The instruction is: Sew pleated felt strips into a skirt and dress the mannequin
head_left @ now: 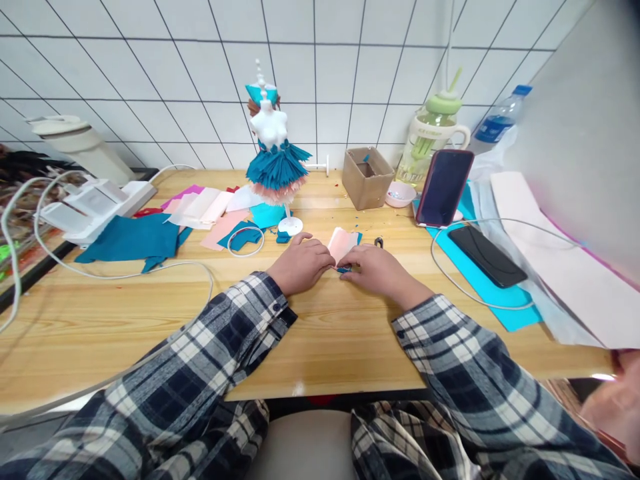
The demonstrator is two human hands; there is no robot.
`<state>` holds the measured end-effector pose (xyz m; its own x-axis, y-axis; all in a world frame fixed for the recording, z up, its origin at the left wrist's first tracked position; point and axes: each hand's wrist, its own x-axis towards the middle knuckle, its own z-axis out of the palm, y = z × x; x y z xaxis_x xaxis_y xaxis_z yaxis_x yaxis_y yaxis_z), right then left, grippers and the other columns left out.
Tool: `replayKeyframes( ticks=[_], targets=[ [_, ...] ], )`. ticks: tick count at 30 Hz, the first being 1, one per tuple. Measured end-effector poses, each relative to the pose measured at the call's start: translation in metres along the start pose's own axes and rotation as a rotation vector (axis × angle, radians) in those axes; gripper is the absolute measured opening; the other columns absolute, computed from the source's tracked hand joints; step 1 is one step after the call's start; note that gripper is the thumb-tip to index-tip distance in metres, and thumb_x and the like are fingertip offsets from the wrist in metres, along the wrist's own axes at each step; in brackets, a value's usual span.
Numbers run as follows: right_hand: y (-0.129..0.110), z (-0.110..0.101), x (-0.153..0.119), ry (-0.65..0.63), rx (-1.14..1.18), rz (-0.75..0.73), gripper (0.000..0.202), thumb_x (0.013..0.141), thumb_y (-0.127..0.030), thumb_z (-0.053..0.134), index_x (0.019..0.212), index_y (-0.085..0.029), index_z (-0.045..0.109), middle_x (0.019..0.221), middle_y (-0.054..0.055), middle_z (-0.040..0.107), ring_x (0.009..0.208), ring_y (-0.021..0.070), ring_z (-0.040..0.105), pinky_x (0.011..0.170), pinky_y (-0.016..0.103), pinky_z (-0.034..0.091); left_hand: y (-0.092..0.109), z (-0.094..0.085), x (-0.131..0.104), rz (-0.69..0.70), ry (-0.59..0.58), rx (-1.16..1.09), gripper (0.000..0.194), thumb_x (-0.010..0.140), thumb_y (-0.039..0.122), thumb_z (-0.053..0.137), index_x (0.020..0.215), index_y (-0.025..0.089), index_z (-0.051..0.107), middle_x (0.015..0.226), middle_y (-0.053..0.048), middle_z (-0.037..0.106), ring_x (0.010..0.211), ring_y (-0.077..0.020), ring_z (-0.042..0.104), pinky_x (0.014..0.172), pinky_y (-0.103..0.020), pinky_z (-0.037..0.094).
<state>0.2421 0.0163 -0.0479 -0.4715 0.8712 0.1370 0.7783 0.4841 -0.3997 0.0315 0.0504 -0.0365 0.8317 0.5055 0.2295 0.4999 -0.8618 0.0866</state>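
Observation:
My left hand (303, 264) and my right hand (373, 269) meet over the table, fingers bent together at a small piece of light pink crepe paper (341, 243). The left fingers pinch its lower left edge; the right fingers close on its lower right edge. A bit of dark teal paper (344, 270) shows under the right fingertips, and more teal peeks out behind the pink piece. Just beyond my right hand lies a small dark object, perhaps thread scissors (379, 243). A white mini dress form (270, 127) in a teal and pink paper skirt stands behind my left hand.
Teal fabric-like paper (133, 241), pink sheets and a white ring lie left. A cardboard box (367, 179), pink bowl (401, 194), upright phone (445, 188), flat black phone (487, 256) and drink bottles stand or lie right. White cables (165, 269) cross the table.

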Motion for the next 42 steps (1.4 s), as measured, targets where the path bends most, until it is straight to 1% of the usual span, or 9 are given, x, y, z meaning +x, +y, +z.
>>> replayKeyframes(
  ticks=[7,11,14,19,22,29,36,39,42],
  targets=[
    [0.002,0.002,0.0,0.053,0.073,0.057,0.019,0.084,-0.022,0.062,0.096,-0.023,0.076,0.088,0.004,0.072,0.079,0.0157,0.062,0.068,0.026,0.041,-0.005,0.003,-0.005,-0.099,0.026,-0.14,0.046,0.082,0.052,0.063,0.117,0.022,0.065,0.11,-0.008,0.069,0.106,-0.0265,0.057,0.092,-0.042,0.033],
    [0.002,0.002,0.0,0.079,0.154,0.065,0.018,0.084,-0.021,0.063,0.095,-0.022,0.076,0.084,0.002,0.072,0.071,0.0131,0.06,0.063,0.024,0.039,-0.006,0.003,-0.006,-0.141,0.076,-0.145,0.026,0.088,0.042,0.058,0.1,0.024,0.072,0.1,-0.006,0.072,0.1,-0.0244,0.059,0.094,-0.044,0.029],
    [0.0,0.0,-0.001,0.097,0.162,0.049,0.017,0.086,-0.026,0.062,0.096,-0.023,0.076,0.085,0.002,0.072,0.073,0.0135,0.06,0.064,0.024,0.039,-0.004,0.003,-0.006,-0.168,0.119,-0.159,0.026,0.09,0.041,0.055,0.089,0.023,0.073,0.091,-0.004,0.073,0.094,-0.0227,0.062,0.095,-0.046,0.026],
    [-0.003,-0.007,-0.002,0.154,0.018,0.028,0.026,0.081,-0.038,0.07,0.103,-0.026,0.073,0.099,0.003,0.072,0.09,0.0187,0.063,0.071,0.027,0.041,-0.001,0.0,-0.007,-0.202,0.172,-0.168,0.026,0.092,0.04,0.054,0.09,0.024,0.073,0.092,-0.004,0.074,0.094,-0.0213,0.062,0.096,-0.046,0.025],
    [-0.004,-0.009,-0.002,0.195,0.001,0.067,0.019,0.083,-0.035,0.068,0.099,-0.026,0.074,0.093,0.002,0.072,0.083,0.017,0.062,0.067,0.027,0.039,0.001,-0.002,-0.008,-0.206,0.178,-0.163,0.027,0.093,0.041,0.051,0.092,0.025,0.073,0.094,-0.003,0.074,0.096,-0.0215,0.061,0.099,-0.047,0.023],
    [-0.008,-0.007,0.0,0.213,0.232,0.131,0.014,0.083,-0.027,0.067,0.093,-0.025,0.076,0.082,0.0,0.071,0.069,0.0126,0.058,0.064,0.024,0.039,0.006,-0.003,-0.007,-0.242,0.232,-0.172,0.04,0.082,0.052,0.064,0.108,0.023,0.069,0.106,-0.007,0.072,0.109,-0.0259,0.057,0.099,-0.045,0.027],
    [-0.01,-0.006,0.001,0.251,0.402,0.109,0.012,0.083,-0.026,0.067,0.088,-0.023,0.077,0.086,0.003,0.07,0.079,0.0148,0.062,0.072,0.026,0.045,0.011,0.001,-0.007,-0.306,0.256,-0.254,0.025,0.09,0.043,0.056,0.094,0.026,0.074,0.094,-0.004,0.075,0.098,-0.0217,0.063,0.103,-0.048,0.027],
    [-0.009,-0.01,0.001,0.268,0.53,0.151,0.01,0.079,-0.027,0.069,0.081,-0.021,0.077,0.087,0.005,0.071,0.084,0.0166,0.063,0.076,0.028,0.046,0.012,-0.002,-0.006,-0.316,0.27,-0.462,0.037,0.085,0.051,0.061,0.105,0.021,0.07,0.106,-0.007,0.073,0.103,-0.022,0.064,0.097,-0.04,0.041],
    [-0.008,-0.02,-0.002,0.232,0.829,0.224,0.015,0.073,-0.033,0.072,0.078,-0.019,0.075,0.077,0.003,0.07,0.071,0.014,0.06,0.065,0.025,0.044,0.012,-0.007,-0.008,-0.349,0.198,-0.801,0.072,0.074,0.063,0.067,0.129,0.017,0.054,0.117,-0.011,0.069,0.103,-0.024,0.066,0.086,-0.034,0.05]
  ],
)
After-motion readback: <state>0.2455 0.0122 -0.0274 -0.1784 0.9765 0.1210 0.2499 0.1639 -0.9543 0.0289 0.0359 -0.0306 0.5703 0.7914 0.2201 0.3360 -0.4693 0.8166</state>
